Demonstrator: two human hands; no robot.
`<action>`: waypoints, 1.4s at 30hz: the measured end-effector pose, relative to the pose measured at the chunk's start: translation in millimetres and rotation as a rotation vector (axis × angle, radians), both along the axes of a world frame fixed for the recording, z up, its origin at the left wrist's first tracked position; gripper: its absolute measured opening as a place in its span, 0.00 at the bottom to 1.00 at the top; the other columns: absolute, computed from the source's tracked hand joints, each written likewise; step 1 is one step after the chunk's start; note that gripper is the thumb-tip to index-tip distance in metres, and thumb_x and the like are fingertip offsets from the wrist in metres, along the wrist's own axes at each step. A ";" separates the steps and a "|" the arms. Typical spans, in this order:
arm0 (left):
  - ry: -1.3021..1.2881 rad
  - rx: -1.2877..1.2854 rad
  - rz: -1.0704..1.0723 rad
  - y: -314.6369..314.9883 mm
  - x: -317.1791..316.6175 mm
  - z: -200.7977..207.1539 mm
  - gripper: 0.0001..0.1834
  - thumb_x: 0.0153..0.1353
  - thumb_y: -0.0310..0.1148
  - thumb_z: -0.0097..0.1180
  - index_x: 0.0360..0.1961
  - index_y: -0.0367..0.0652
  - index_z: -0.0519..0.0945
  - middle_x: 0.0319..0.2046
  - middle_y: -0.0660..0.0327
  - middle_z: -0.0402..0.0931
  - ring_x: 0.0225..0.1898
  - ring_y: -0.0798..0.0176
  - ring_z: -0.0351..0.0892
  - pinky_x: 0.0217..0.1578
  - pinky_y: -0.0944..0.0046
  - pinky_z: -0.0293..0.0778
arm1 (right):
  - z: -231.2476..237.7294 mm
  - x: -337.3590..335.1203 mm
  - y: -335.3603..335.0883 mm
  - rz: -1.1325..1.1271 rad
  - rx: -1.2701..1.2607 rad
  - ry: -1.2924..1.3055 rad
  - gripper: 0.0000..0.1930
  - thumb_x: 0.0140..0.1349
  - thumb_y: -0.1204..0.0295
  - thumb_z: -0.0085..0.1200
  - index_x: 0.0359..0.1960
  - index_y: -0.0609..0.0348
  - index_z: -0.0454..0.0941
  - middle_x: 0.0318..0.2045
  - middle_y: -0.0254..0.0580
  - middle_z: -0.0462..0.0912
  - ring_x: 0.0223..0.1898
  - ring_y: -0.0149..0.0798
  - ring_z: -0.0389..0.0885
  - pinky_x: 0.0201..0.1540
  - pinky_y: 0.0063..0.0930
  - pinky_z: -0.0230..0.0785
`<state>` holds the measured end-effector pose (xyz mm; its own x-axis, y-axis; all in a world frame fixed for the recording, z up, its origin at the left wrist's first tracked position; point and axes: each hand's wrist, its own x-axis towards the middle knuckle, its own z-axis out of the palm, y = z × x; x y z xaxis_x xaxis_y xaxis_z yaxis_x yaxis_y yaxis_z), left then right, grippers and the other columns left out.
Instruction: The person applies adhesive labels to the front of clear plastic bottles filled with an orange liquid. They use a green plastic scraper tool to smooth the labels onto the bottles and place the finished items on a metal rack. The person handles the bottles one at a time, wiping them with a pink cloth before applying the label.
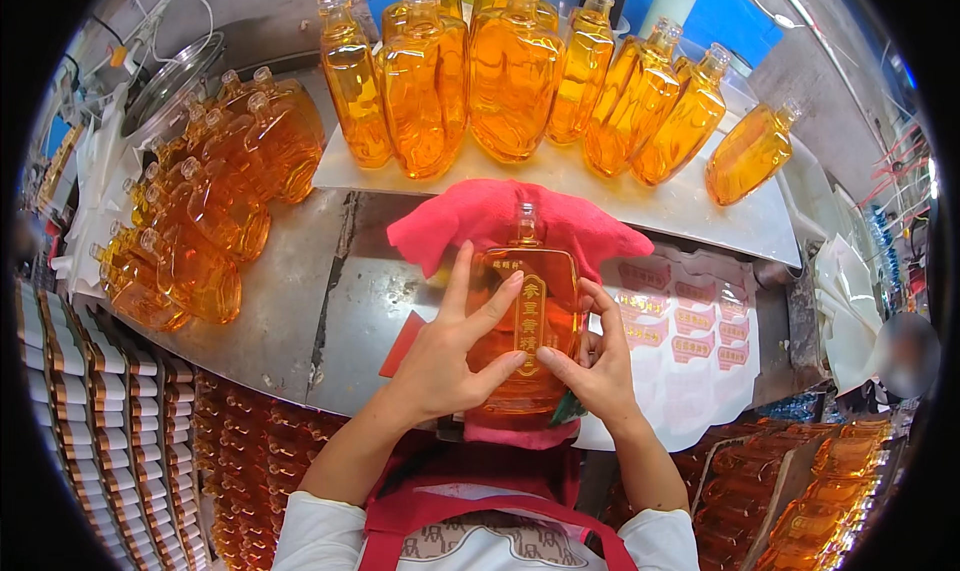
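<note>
A flat glass bottle of amber liquid [487, 331] lies tilted in front of me with its neck pointing away. A gold-bordered label [531, 311] runs down its front. My left hand [450, 351] has its fingers spread, one along the bottle's left edge, another across its face and the thumb near the label's lower end. Curled round the bottle's right side, my right hand [598, 363] presses its thumb on the label's lower part. A small green piece [567, 408] shows below the right hand; its kind is hidden. Under the bottle is a pink cloth [450, 216].
Several filled bottles [515, 86] stand along the far ledge, and more [225, 211] cluster at left. A label sheet [690, 371] lies right of my hands. A red piece [402, 343] sits by my left wrist. Stacked bottles [830, 486] fill the lower right.
</note>
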<state>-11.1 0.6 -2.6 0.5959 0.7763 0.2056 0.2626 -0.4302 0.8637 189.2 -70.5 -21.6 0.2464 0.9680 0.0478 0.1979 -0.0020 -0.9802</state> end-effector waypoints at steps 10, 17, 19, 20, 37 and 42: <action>0.004 0.038 0.014 0.3 -2.2 -5.2 0.40 0.53 0.38 0.67 0.68 0.50 0.67 0.72 0.31 0.36 0.70 0.33 0.52 0.64 0.53 0.61 | -9.1 76.6 -14.6 -0.030 -0.413 0.698 0.21 0.57 0.77 0.60 0.53 0.57 0.70 0.46 0.41 0.78 0.47 0.35 0.78 0.49 0.27 0.71; -0.003 -0.009 0.004 1.3 -4.5 -5.0 0.40 0.53 0.36 0.67 0.68 0.50 0.67 0.72 0.31 0.34 0.68 0.34 0.57 0.62 0.55 0.66 | 40.2 42.9 -7.6 0.044 -0.061 0.321 0.28 0.48 0.88 0.61 0.51 0.57 0.66 0.41 0.41 0.79 0.42 0.31 0.79 0.44 0.23 0.72; 0.004 0.008 0.005 2.2 -5.3 -5.8 0.40 0.53 0.36 0.67 0.69 0.50 0.66 0.72 0.31 0.34 0.68 0.34 0.58 0.61 0.55 0.66 | 50.7 29.7 -5.4 0.141 0.011 0.147 0.20 0.50 0.86 0.66 0.43 0.59 0.74 0.38 0.39 0.82 0.38 0.28 0.80 0.40 0.21 0.73; 0.003 0.003 0.002 2.5 -4.8 -6.5 0.42 0.53 0.36 0.67 0.70 0.50 0.64 0.72 0.32 0.34 0.68 0.34 0.59 0.61 0.55 0.67 | 54.7 21.2 -2.5 0.191 0.073 -0.022 0.18 0.50 0.86 0.66 0.42 0.60 0.76 0.37 0.38 0.82 0.37 0.29 0.80 0.38 0.21 0.73; -0.016 -0.105 -0.037 -5.7 -35.6 -17.9 0.71 0.44 0.54 0.75 0.74 0.40 0.34 0.73 0.35 0.32 0.74 0.40 0.41 0.68 0.51 0.55 | 59.5 -2.3 -1.0 0.452 0.491 -0.741 0.10 0.44 0.79 0.62 0.31 0.55 0.84 0.30 0.38 0.84 0.32 0.42 0.84 0.33 0.32 0.76; -0.068 0.066 0.403 -10.3 -117.8 -29.0 0.53 0.47 0.48 0.75 0.69 0.36 0.61 0.72 0.45 0.52 0.71 0.49 0.55 0.66 0.51 0.58 | 74.4 -0.1 -22.2 0.376 0.293 -0.578 0.13 0.45 0.81 0.67 0.34 0.57 0.84 0.32 0.41 0.85 0.32 0.41 0.85 0.34 0.32 0.77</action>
<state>-128.9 -9.7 -31.5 0.2300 0.9286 0.2911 0.3649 -0.3596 0.8588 189.1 -92.7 52.8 -0.2409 0.9096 0.3384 0.6176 0.4127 -0.6696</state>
